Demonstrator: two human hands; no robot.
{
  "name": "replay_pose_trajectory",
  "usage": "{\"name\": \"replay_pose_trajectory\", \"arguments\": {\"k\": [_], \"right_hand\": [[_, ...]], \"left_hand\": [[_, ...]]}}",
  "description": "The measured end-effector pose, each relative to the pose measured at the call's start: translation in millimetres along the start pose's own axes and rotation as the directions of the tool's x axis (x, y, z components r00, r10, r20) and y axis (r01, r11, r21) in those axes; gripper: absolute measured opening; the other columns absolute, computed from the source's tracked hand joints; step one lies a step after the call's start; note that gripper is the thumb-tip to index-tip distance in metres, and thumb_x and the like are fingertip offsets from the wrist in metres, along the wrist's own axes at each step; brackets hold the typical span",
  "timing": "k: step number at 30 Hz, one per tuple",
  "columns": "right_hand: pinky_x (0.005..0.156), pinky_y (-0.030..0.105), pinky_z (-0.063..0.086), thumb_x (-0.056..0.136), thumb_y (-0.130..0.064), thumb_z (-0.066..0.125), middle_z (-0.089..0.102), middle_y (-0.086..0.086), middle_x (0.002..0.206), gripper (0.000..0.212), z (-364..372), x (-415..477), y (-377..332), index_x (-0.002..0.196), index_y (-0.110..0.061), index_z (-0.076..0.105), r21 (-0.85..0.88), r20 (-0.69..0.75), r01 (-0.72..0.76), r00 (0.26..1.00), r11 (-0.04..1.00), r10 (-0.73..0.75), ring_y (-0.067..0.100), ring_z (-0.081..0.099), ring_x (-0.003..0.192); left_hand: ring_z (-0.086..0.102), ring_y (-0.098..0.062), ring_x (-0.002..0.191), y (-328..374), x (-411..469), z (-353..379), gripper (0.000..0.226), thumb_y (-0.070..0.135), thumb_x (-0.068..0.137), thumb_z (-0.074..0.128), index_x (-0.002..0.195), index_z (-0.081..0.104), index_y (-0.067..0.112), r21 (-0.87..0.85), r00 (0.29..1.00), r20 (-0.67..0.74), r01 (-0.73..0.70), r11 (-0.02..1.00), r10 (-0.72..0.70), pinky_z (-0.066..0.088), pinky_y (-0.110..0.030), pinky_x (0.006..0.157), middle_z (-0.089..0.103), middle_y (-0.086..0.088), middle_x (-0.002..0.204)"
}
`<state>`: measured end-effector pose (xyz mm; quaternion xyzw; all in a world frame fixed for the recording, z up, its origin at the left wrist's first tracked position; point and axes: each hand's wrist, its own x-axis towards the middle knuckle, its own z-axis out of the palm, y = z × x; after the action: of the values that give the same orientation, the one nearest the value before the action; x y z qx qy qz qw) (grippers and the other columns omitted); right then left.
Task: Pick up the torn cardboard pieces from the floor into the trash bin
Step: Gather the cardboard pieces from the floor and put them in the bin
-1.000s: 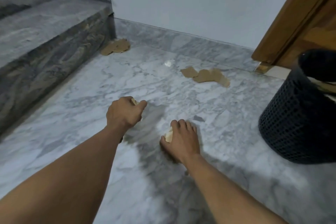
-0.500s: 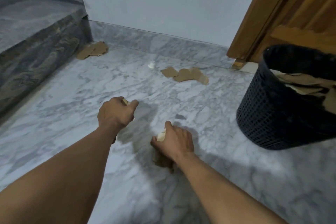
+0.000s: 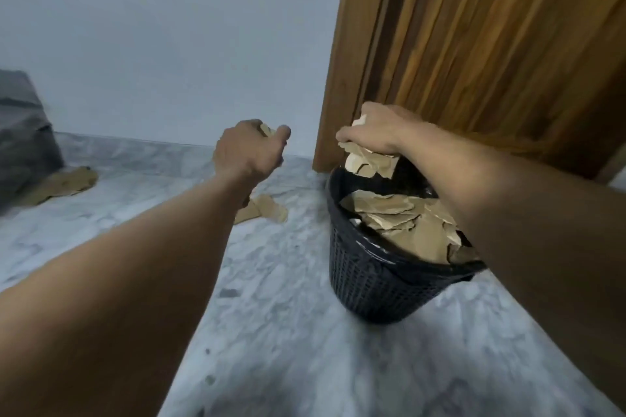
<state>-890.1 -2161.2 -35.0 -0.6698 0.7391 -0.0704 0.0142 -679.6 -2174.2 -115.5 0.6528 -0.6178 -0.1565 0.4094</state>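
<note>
floor (image 3: pixel 288 332): grey-white veined marble, filling the lower half of the view.
bin (image 3: pixel 382 284): black mesh, standing upright on the floor at about 3 o'clock from centre, brown cardboard pieces heaped inside.
middle scraps (image 3: pixel 267 210): small cluster of torn cardboard lying flat just left of the bin, near centre.
far scraps (image 3: pixel 64 183): larger torn cardboard at 9 o'clock, lying against the foot of a dark stone step (image 3: pixel 23 132).
door frame (image 3: pixel 338 78): wooden, meeting the floor at 1 o'clock, just behind the bin.
</note>
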Motion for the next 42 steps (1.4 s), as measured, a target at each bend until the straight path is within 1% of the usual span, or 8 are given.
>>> {"name": "replay_pose_trajectory", "arguments": {"k": [4, 7, 10, 14, 19, 25, 36, 42], "right_hand": [[0.090, 0.042, 0.044, 0.078, -0.069, 0.062, 0.053, 0.010, 0.143, 0.080, -3, 7, 81, 0.140, -0.019, 0.052, 0.099, 0.039, -0.193, 0.981, 0.976, 0.190, 0.033, 0.053, 0.124], [0.109, 0.051, 0.038, 0.081, -0.075, 0.054, 0.036, 0.009, 0.160, 0.091, 8, 6, 122, 0.152, -0.020, 0.040, 0.239, 0.125, -0.307, 0.951, 0.921, 0.284, 0.035, 0.039, 0.142], [0.115, 0.052, 0.030, 0.096, -0.065, 0.038, 0.029, 0.009, 0.164, 0.075, 9, 6, 145, 0.155, -0.020, 0.035, 0.296, 0.188, -0.351, 0.933, 0.889, 0.305, 0.034, 0.033, 0.146], [0.091, 0.037, 0.036, 0.104, -0.024, 0.033, 0.056, 0.017, 0.136, 0.036, 4, 9, 162, 0.126, -0.008, 0.056, 0.262, 0.125, -0.344, 0.938, 0.902, 0.322, 0.033, 0.053, 0.110], [0.106, 0.041, 0.036, 0.107, -0.038, 0.037, 0.041, 0.015, 0.156, 0.052, 11, 29, 153, 0.150, -0.009, 0.042, 0.301, 0.055, -0.343, 0.938, 0.890, 0.343, 0.035, 0.042, 0.140], [0.111, 0.046, 0.036, 0.104, -0.050, 0.036, 0.038, 0.012, 0.157, 0.058, 34, 64, 64, 0.151, -0.016, 0.040, 0.480, 0.006, -0.179, 0.980, 0.859, 0.201, 0.033, 0.039, 0.142], [0.104, 0.048, 0.044, 0.098, -0.064, 0.036, 0.040, 0.013, 0.152, 0.070, 106, 85, -107, 0.151, -0.018, 0.039, 0.318, -0.009, 0.129, 0.991, 0.939, -0.133, 0.037, 0.047, 0.133], [0.112, 0.053, 0.036, 0.081, -0.087, 0.044, 0.024, 0.011, 0.162, 0.099, 211, 110, -162, 0.157, -0.025, 0.029, 0.279, 0.199, 0.028, 0.976, 0.960, -0.086, 0.037, 0.033, 0.145]], "left_hand": [[0.068, -0.026, 0.080, 84, 4, 53, 0.048, 0.060, 0.082, 0.045, 0.082, 0.069, 0.019, -0.113, 0.995, 0.085, -0.047, 0.993, 0.057, 0.049, -0.033, 0.068, 0.074, 0.002, 0.077], [0.064, -0.034, 0.111, 125, -3, 96, 0.063, 0.066, 0.091, 0.043, 0.119, 0.067, 0.015, -0.099, 0.969, 0.218, -0.097, 0.990, 0.117, 0.046, -0.035, 0.085, 0.071, -0.009, 0.118], [0.054, -0.036, 0.129, 145, -7, 130, 0.086, 0.074, 0.089, 0.046, 0.142, 0.052, 0.007, -0.140, 0.886, 0.460, -0.001, 0.990, 0.066, 0.044, -0.045, 0.106, 0.058, -0.016, 0.143], [0.056, -0.035, 0.127, 145, -2, 150, 0.073, 0.067, 0.096, 0.046, 0.140, 0.058, 0.009, -0.089, 0.868, 0.486, -0.069, 0.994, 0.104, 0.046, -0.044, 0.106, 0.059, -0.015, 0.142], [0.059, -0.035, 0.122, 128, 13, 137, 0.060, 0.057, 0.104, 0.037, 0.135, 0.062, 0.013, 0.036, 0.913, 0.341, -0.250, 0.968, 0.223, 0.043, -0.036, 0.091, 0.064, -0.014, 0.135], [0.058, -0.032, 0.125, 73, 39, 95, 0.061, 0.064, 0.100, 0.037, 0.138, 0.059, 0.021, 0.318, 0.926, 0.337, -0.284, 0.905, 0.172, 0.047, -0.040, 0.100, 0.065, -0.011, 0.135], [0.047, -0.031, 0.137, -109, 78, 6, 0.065, 0.061, 0.101, 0.038, 0.148, 0.046, 0.017, 0.501, 0.944, 0.329, -0.173, 0.848, -0.001, 0.041, -0.044, 0.108, 0.054, -0.015, 0.145], [0.047, -0.037, 0.135, -231, 113, -16, 0.064, 0.060, 0.100, 0.040, 0.149, 0.044, 0.018, 0.482, 0.947, 0.315, -0.107, 0.870, -0.058, 0.042, -0.048, 0.107, 0.051, -0.018, 0.145]]}}
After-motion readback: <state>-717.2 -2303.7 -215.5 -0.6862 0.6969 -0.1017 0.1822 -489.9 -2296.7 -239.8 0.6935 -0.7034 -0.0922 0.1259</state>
